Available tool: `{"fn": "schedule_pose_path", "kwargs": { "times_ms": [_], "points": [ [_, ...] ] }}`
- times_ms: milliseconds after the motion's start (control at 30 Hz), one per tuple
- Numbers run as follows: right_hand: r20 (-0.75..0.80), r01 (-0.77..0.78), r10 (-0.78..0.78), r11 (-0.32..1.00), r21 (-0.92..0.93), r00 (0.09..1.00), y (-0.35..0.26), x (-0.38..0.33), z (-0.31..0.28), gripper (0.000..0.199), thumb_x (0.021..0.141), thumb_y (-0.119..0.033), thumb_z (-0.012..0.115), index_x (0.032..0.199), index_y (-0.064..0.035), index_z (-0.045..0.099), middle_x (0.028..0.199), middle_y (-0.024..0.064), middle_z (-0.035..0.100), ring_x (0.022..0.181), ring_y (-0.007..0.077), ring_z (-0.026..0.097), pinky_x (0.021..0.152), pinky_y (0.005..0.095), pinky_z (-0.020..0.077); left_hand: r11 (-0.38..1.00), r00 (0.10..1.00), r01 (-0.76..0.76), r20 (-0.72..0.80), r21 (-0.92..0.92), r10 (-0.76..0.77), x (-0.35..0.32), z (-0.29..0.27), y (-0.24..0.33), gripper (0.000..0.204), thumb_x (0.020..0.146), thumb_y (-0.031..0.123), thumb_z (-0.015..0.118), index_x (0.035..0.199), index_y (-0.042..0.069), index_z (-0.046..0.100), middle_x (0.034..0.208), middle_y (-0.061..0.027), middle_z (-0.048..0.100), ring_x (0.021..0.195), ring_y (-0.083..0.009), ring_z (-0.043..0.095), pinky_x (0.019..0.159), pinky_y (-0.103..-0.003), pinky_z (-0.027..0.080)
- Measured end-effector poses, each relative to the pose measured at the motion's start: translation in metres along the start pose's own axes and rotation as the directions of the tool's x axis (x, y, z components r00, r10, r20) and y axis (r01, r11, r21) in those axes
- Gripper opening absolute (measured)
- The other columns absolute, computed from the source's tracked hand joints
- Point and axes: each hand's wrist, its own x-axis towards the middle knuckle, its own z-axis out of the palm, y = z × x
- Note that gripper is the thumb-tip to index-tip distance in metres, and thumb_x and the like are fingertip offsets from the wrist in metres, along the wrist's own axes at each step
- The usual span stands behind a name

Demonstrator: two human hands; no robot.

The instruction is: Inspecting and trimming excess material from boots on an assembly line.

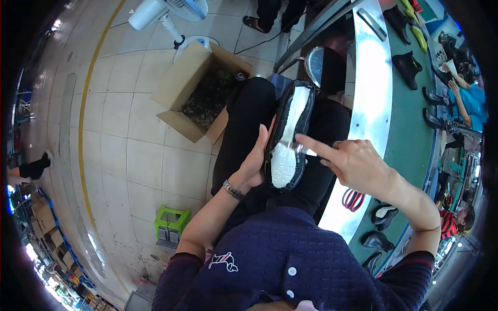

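Lengthwise from the body (290, 243), black shoe (290, 127), broad white end (283, 168) nearest

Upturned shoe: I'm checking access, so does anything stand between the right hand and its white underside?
Only the metallic tool in the right hand, at the white underside. Nothing else visible does; the left hand is at the left of the shoe.

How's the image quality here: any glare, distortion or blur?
Head view: the yellow line bows and the corners blacken; head view: glare nearly whitens the metal ledge; head view: the shoe is fairly clear, but the tool in the right hand looks smeared, its shape hard to tell.
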Motion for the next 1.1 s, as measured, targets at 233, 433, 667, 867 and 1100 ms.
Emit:
{"fn": "schedule_pose_path", "kwargs": {
  "times_ms": [233,433,667,867,1100],
  "points": [
    [-0.148,0.039,-0.095,0.939,-0.343,0.984,-0.037,-0.007,0.029,0.088,0.075,0.0,0.059,0.149,-0.0398,0.032,0.087,0.0174,0.06,0.068,0.0247,0.064,0.055,0.0311,0.0551,0.999,0.999,-0.048,0.007,0.015,0.048,-0.015,0.023,-0.007,0.069,0.098,0.063,0.029,0.156,0.031,0.009,0.154,-0.0046,0.031,0.134,-0.0203,0.042,0.108,-0.04,0.04],
    [-0.148,0.102,-0.131,0.977,-0.19,0.98,-0.002,-0.006,0.045,0.085,0.079,-0.003,0.063,0.147,-0.0438,0.033,0.07,0.0072,0.054,0.055,0.0166,0.059,0.046,0.0276,0.0504,0.99,0.988,-0.135,0.085,0.051,0.131,-0.018,0.02,-0.009,0.07,0.1,0.049,0.044,0.156,0.032,0.007,0.157,-0.0059,0.025,0.138,-0.0223,0.037,0.112,-0.04,0.035],
    [0.013,0.082,-0.081,0.995,-0.061,0.997,-0.003,-0.007,0.005,0.072,0.086,-0.019,0.067,0.147,-0.0406,0.035,0.063,0.0039,0.055,0.047,0.0159,0.057,0.042,0.0289,0.0476,0.944,0.973,-0.217,-0.02,0.251,0.229,-0.015,0.033,-0.002,0.082,0.095,0.031,0.059,0.157,0.028,0.007,0.154,-0.0099,0.028,0.136,-0.0211,0.037,0.111,-0.038,0.034],
    [-0.385,0.121,-0.096,0.992,0.04,0.918,-0.017,0.016,0.007,0.064,0.091,-0.024,0.063,0.148,-0.0325,0.036,0.058,0.0056,0.06,0.045,0.0225,0.059,0.041,0.034,0.0474,0.972,0.994,-0.058,-0.073,0.228,0.076,-0.016,0.013,-0.003,0.089,0.089,0.014,0.066,0.157,0.025,0.008,0.141,-0.0087,0.043,0.126,-0.0185,0.046,0.106,-0.037,0.038],
    [-0.24,0.227,-0.236,0.972,-0.066,0.942,-0.024,0.018,0.007,0.079,0.088,-0.008,0.051,0.155,-0.0309,0.016,0.059,0.0068,0.06,0.046,0.0163,0.061,0.04,0.0271,0.0488,0.972,0.985,0.06,-0.172,0.227,-0.021,-0.023,0.007,0.0,0.047,0.084,0.006,0.072,0.126,0.0,0.052,0.118,-0.0069,0.06,0.112,-0.0152,0.057,0.093,-0.032,0.049]
  ]
}}
